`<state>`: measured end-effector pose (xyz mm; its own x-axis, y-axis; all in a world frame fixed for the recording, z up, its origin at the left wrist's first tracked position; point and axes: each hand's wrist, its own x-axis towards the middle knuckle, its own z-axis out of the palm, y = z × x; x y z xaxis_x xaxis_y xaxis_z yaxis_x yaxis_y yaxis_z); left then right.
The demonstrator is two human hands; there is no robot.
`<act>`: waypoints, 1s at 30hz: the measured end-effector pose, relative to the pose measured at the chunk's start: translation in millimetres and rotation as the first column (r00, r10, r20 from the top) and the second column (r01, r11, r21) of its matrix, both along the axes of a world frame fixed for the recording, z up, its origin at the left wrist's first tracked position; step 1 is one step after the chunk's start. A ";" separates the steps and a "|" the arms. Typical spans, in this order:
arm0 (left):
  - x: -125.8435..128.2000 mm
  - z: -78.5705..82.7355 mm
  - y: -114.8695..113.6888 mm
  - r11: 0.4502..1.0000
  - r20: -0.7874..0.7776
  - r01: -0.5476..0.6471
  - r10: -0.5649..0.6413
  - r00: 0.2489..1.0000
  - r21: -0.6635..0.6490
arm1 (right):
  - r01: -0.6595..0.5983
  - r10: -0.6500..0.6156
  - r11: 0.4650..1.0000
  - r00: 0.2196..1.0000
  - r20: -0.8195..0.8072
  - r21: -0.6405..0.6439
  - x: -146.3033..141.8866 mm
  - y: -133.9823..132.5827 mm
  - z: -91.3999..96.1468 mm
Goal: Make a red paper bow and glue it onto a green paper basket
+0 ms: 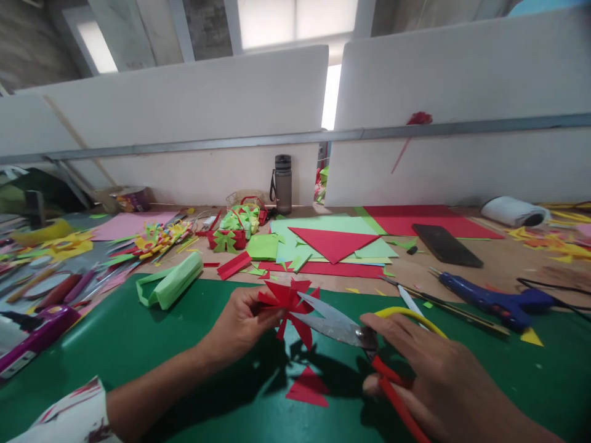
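Between the fingers of my left hand [240, 323] is a red paper flower [289, 298] with several cut petals, held up above the green mat [111, 344]. My right hand [425, 369] grips a pair of scissors [339, 326] with one yellow and one red handle. Their blades are spread, and the tips reach the flower's right side, around or against a petal; I cannot tell which. A red paper scrap [308, 387] lies on the mat below the flower, partly in shadow.
A folded light green paper strip [170, 283] sits left of my hands. Farther back are a red paper triangle [335, 243], a small red basket [226, 240], a grey bottle [283, 184] and a dark phone [446, 245]. A blue glue gun [496, 298] lies at the right.
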<state>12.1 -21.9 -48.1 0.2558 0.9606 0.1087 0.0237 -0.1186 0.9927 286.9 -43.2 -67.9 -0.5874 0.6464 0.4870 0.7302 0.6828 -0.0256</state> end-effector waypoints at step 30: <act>-1.1 -9.1 2.1 0.951 0.186 0.073 -0.016 0.982 -0.300 | -0.051 0.051 0.999 0.999 0.018 -0.004 0.6 1.6 -0.2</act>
